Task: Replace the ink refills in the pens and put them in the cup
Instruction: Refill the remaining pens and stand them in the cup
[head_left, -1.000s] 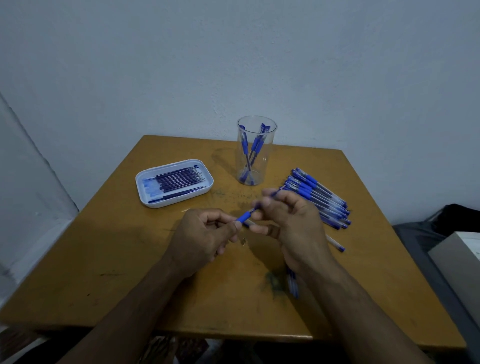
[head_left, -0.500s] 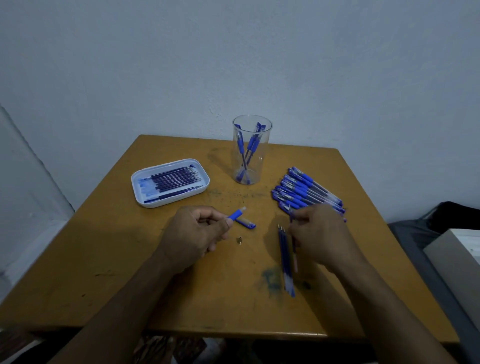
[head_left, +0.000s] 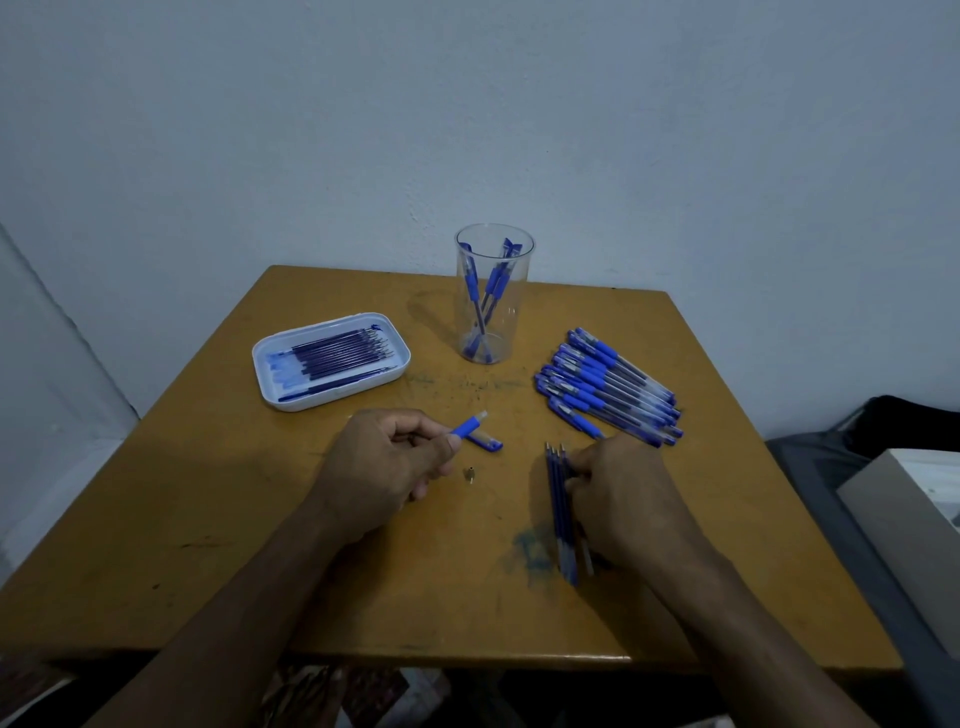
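Pen barrel (head_left: 467, 427) pinched in the left hand (head_left: 387, 462), above the wooden table (head_left: 208, 519).
Right hand (head_left: 618, 499) rests curled on loose refills (head_left: 558, 512) beside it; whether it grips one is unclear. Clear cup (head_left: 493, 296) stands behind, pens inside.

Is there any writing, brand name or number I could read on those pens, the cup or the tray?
None can be read.
pile of pens: small pale marks on the clips, too small and blurred to read.
clear cup: no print visible.
white tray: no label visible; blue smears inside look like ink, not letters.
pen barrel in the left hand: no text visible.
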